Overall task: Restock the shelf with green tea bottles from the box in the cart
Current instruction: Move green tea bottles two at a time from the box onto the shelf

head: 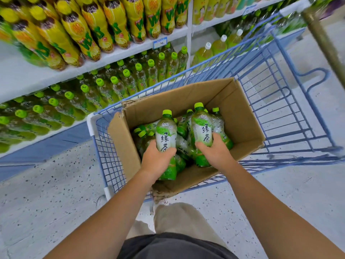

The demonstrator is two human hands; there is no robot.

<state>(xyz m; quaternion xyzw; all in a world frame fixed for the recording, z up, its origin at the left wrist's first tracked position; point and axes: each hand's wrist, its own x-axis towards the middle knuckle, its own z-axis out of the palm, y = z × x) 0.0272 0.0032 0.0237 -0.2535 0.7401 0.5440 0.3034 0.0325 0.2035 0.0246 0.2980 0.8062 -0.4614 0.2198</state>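
Two green tea bottles are held over the box [240, 116] in the cart [280, 101]: left bottle [166, 135] gripped low on the body by the left hand [158, 158], right bottle [202, 128] gripped the same way by the right hand [214, 152]. Both hands are closed round the labels. Long axes run caps-away from the person, near upright. More bottles [143, 133] are left loose in the box below.

Key relation: the shelf [46, 137] lies left and ahead of both hands, with its shelved green tea row [104, 88] standing caps up. The left hand is nearer. The box's left wall and the cart rim sit between, so a lift is judged needed first.
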